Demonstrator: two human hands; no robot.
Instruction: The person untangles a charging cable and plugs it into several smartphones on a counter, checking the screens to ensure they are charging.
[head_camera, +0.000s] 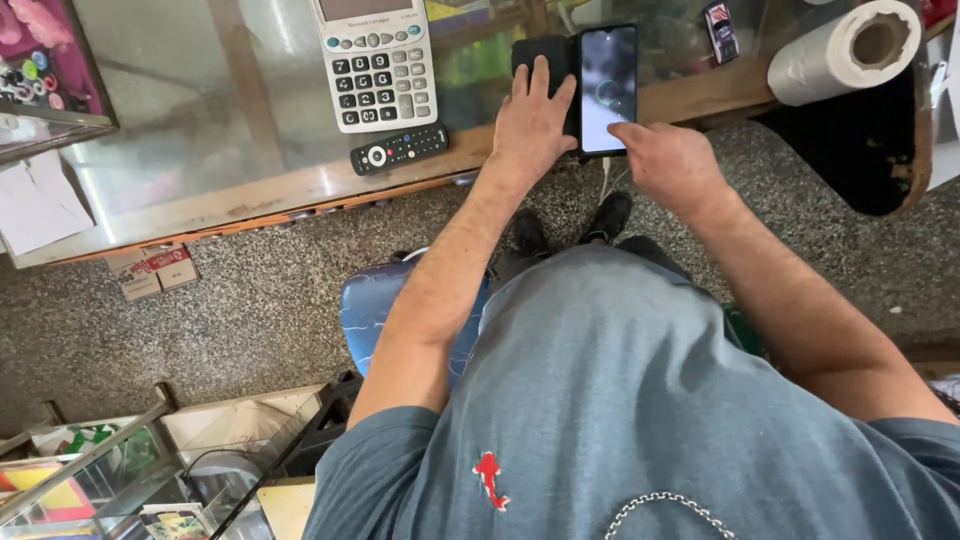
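We see the left hand (533, 118) flat, fingers spread, pinning the phone (607, 88)'s black case flap at the counter (200, 160)'s near edge. Right hand (668, 160) loosely curled, forefinger on the screen. Red-and-tan small boxes (155, 271) lie on the floor below.

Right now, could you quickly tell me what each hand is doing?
Left hand: open, flat on the black phone cover.
Right hand: holds nothing; index finger touching the phone screen.

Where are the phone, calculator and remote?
phone (607, 90), head view, middle of its lit screen.
calculator (377, 72), head view, its keypad.
remote (400, 148), head view, middle of its black body.
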